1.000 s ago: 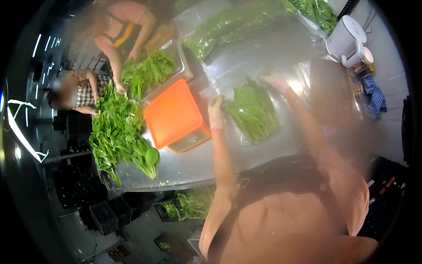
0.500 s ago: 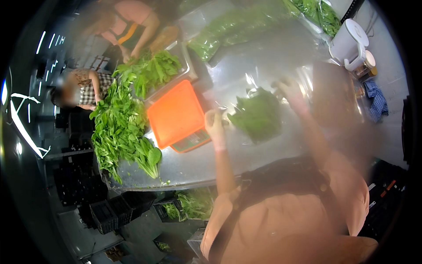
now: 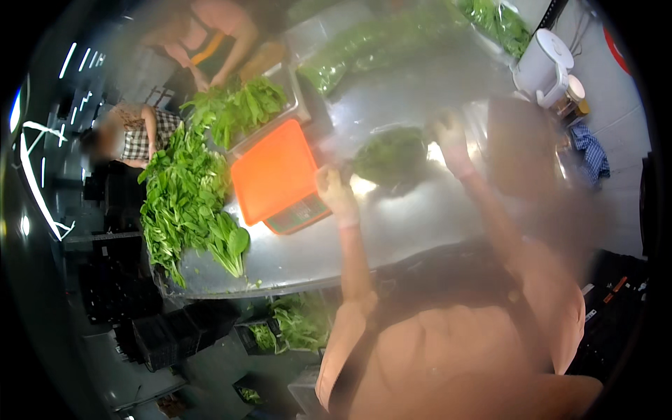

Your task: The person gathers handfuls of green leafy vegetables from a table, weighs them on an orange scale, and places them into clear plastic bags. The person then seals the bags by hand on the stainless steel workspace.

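Observation:
A clear plastic bag of leafy greens [image 3: 390, 159] is held between my two hands over the metal table. My left hand [image 3: 337, 190] is closed at the bag's left side, close to the orange tray. At the opposite side my right hand [image 3: 449, 143] is closed on the bag's other corner, its fingers blurred by haze. The clear film is hard to make out against the shiny metal. Just left of my left hand, an orange tray [image 3: 273, 171] rests on a weighing scale [image 3: 299, 214].
Loose leafy greens [image 3: 185, 203] pile up along the table's left edge. Filled bags [image 3: 385, 49] lie at the back. A white jug [image 3: 546, 63] and a blue checked cloth [image 3: 591, 150] are at the right. Two other people work at the far left. Black crates [image 3: 185, 332] stand below the table.
The bag has tipped, its greens now looking flatter and a little farther left. Both my hands have shifted slightly left in the picture, and the whole view has moved a little.

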Demonstrator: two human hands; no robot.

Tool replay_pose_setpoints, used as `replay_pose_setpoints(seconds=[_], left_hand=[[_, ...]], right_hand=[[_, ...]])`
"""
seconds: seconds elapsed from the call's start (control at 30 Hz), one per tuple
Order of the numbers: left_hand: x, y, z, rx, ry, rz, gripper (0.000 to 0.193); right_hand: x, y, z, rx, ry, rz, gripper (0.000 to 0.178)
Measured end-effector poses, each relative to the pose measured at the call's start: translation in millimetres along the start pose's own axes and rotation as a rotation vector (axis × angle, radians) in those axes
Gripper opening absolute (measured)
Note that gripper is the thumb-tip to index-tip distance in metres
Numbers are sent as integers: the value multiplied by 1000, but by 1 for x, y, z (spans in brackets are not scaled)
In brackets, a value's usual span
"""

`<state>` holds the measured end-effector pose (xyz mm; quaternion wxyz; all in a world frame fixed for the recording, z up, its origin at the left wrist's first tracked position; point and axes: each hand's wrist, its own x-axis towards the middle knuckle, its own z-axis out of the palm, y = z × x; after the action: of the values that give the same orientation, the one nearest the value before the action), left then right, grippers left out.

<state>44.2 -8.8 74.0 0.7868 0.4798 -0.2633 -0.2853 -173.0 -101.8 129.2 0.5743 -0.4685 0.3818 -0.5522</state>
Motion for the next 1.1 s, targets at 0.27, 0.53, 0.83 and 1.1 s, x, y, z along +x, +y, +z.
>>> replay_pose_setpoints(seconds=[0.27, 0.53, 0.83, 1.1], left_hand=[[-7, -1, -21, -37, -93, -94, 18], [-36, 50, -1, 87, -51, -56, 15], [-49, 55, 0, 79, -53, 16, 17], [-36, 42, 6, 70, -2, -105, 14]], right_hand=[[0, 9, -11, 45, -172, 220, 16], [-24, -30, -20, -36, -142, 42, 16], [-40, -25, -30, 35, -264, 17, 21], [-30, -25, -19, 84, -149, 18, 16]])
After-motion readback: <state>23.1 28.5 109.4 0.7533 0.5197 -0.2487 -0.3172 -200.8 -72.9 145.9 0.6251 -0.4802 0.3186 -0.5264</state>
